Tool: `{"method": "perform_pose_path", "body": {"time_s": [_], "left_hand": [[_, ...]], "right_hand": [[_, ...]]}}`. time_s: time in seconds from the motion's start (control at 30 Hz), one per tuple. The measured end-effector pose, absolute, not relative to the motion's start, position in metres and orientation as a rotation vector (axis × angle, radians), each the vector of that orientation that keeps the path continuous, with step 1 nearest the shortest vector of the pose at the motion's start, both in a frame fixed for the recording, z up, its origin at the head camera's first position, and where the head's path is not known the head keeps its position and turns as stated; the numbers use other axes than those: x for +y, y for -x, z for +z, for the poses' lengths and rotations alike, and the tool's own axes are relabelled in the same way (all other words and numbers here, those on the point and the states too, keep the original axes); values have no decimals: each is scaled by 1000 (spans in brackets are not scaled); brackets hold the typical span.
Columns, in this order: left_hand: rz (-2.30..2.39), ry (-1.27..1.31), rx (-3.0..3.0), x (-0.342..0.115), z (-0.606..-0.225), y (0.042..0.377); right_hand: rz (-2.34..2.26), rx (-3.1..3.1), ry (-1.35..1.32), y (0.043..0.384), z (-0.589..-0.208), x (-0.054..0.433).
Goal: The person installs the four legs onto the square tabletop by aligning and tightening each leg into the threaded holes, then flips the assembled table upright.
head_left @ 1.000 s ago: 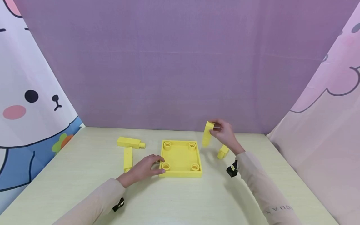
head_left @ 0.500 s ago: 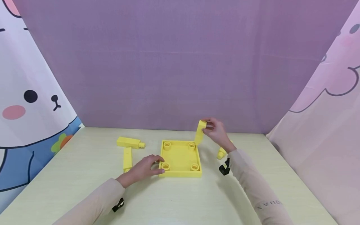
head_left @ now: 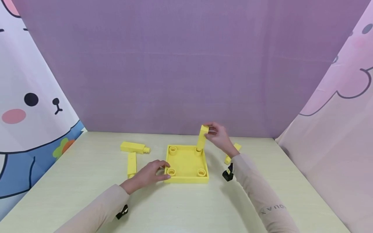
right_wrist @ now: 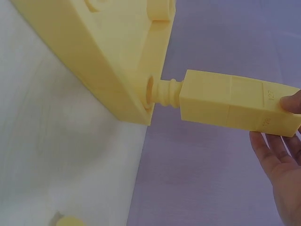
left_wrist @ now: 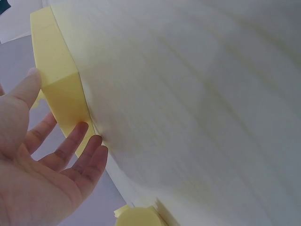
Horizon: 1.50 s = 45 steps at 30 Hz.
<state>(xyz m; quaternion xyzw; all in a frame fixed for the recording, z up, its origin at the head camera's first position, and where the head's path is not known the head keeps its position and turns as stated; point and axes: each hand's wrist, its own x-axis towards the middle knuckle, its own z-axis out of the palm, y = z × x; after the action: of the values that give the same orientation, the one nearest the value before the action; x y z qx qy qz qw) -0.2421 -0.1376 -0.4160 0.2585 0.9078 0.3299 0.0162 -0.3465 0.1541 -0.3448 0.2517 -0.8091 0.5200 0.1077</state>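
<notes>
A square yellow toy tabletop (head_left: 186, 161) lies with its four-sided rim up and a round socket near each corner. My left hand (head_left: 150, 176) rests on its near left corner; fingers and thumb touch the rim and side wall, loosely spread in the left wrist view. My right hand (head_left: 219, 138) pinches a yellow table leg (head_left: 202, 137) near its upper end. The leg stands slightly tilted over the far right socket (head_left: 198, 151). In the right wrist view the leg's ribbed peg (right_wrist: 167, 92) is at the socket's mouth; how deep it sits I cannot tell.
On the left of the pale table (head_left: 180, 210) lie two more yellow legs, one sideways (head_left: 134, 147) and one pointing nearer (head_left: 132, 165). Another leg (head_left: 237, 147) lies at the right, partly hidden by the right forearm. A purple cloth (head_left: 180, 71) hangs behind the table.
My right hand has moved left with the leg, from beside the tabletop to its far right socket. The left hand has stayed at the near left corner.
</notes>
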Motion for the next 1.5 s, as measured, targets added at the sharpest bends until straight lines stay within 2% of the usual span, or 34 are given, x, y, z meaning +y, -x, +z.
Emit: {"method": "perform_pose_path", "body": {"time_s": [0.33, 0.67, 1.03, 1.5], "left_hand": [[1044, -817, 2825, -138, -417, 244], [1048, -809, 2815, -139, -421, 245], [1059, -806, 2806, -139, -421, 245], [1050, -802, 2814, -139, -420, 243]], "right_hand": [[1521, -2395, -757, 348, -352, 150], [1562, -2412, -766, 327, -334, 143], [1511, -2407, -747, 321, -333, 140], [1236, -2581, -907, 316, -314, 146]]}}
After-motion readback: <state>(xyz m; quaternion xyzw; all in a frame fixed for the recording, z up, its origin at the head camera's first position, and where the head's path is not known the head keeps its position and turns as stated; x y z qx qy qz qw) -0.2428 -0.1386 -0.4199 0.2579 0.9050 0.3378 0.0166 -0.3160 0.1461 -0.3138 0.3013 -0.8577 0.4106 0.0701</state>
